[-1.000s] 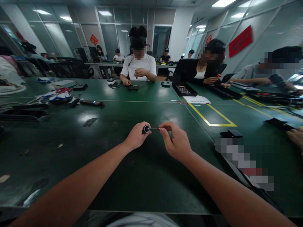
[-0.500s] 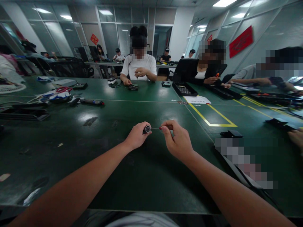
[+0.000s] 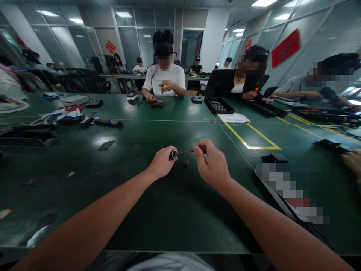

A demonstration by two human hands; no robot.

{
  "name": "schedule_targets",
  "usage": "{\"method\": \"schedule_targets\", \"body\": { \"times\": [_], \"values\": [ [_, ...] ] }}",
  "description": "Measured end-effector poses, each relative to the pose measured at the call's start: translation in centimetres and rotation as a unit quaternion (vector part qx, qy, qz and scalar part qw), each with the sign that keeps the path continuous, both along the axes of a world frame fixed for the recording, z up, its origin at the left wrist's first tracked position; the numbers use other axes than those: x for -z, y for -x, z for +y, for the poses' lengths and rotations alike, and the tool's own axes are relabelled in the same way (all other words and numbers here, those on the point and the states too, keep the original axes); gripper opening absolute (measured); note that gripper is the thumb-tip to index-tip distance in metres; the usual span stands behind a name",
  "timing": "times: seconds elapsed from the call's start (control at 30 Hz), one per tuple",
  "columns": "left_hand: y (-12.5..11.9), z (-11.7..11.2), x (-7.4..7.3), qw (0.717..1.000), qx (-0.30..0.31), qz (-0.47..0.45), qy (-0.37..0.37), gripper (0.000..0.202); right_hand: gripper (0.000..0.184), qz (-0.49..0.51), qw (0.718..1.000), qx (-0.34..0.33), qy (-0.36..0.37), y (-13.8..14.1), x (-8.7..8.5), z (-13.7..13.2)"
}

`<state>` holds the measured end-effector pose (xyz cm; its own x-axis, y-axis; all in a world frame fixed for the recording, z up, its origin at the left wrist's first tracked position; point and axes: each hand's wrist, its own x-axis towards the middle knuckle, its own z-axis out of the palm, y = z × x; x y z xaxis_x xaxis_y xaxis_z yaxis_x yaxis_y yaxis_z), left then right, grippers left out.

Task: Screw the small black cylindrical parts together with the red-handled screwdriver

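— One change to log against half a second ago?

— Yes. A small dark piece (image 3: 185, 162) now lies on the tabletop (image 3: 158, 210), just below and to the right of the cylinder (image 3: 173, 154). That spot was bare before. The thin tool (image 3: 186, 151) has tipped as well. Its shaft ran level into the cylinder's ringed end, and it now slants up toward the right, with the tip just beside that end. I cannot confirm contact.

— Meaning for the work in hand?

— In my judgement something has come free, either from the cylinder or from the tool tip. I cannot tell which.

— Hands, left to right.

— On the left hand (image 3: 161, 164) the fingers are closed round the cylinder, which is held low over the tabletop with its ringed end pointing right. On the right hand (image 3: 213, 168), right of the cylinder, the fingers are pinched narrow on the tool's red handle.

— Containers?

— Far left of the cylinder lies a flat black tray (image 3: 28, 136). Its contents cannot be made out. Beyond the cylinder and to its right stands a second black tray (image 3: 219, 106), in front of a seated person in a dark jacket. It shows a grid of small pale items, too small to identify. A white sheet (image 3: 234, 118) lies just beside it.
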<state>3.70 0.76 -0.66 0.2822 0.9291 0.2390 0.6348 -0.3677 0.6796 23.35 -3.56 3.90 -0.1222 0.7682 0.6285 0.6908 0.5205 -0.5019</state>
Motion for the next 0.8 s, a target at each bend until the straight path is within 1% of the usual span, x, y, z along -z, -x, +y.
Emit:
{"method": "schedule_targets", "body": {
  "times": [0.17,0.27,0.33,0.4,0.53,0.6,0.7,0.8],
  "values": [
    [0.0,-0.1,-0.2,1.000,-0.023,-0.019,0.004,0.010,0.016,0.024,0.999,0.011,-0.018,-0.1,-0.1,0.0],
    [-0.1,-0.3,-0.7,0.999,-0.033,-0.006,-0.006,0.020,0.015,0.046,0.998,0.016,-0.036,-0.2,-0.2,0.0],
    [-0.2,-0.6,-1.1,1.000,-0.018,0.012,-0.011,0.028,0.015,0.054,0.997,0.019,-0.045,-0.2,-0.2,0.0],
    [-0.5,-0.9,-1.5,0.999,0.009,0.031,-0.016,0.031,0.014,0.059,0.997,0.016,-0.048,-0.3,-0.2,0.0],
    [-1.4,-1.5,-2.2,0.996,0.053,0.065,-0.021,0.019,0.013,0.061,0.997,0.001,-0.050,-0.3,-0.3,0.0],
    [-2.0,-1.6,-2.5,0.993,0.070,0.090,-0.009,0.017,0.013,0.060,0.997,-0.001,-0.051,-0.4,-0.4,0.0],
    [-2.9,-1.3,-2.6,0.985,0.086,0.147,0.027,0.024,0.014,0.057,0.997,-0.003,-0.049,-0.4,-0.4,0.0],
    [-3.7,-0.6,-2.4,0.974,0.094,0.200,0.045,0.033,0.014,0.051,0.998,-0.013,-0.039,-0.3,-0.4,0.0]
  ]
}}
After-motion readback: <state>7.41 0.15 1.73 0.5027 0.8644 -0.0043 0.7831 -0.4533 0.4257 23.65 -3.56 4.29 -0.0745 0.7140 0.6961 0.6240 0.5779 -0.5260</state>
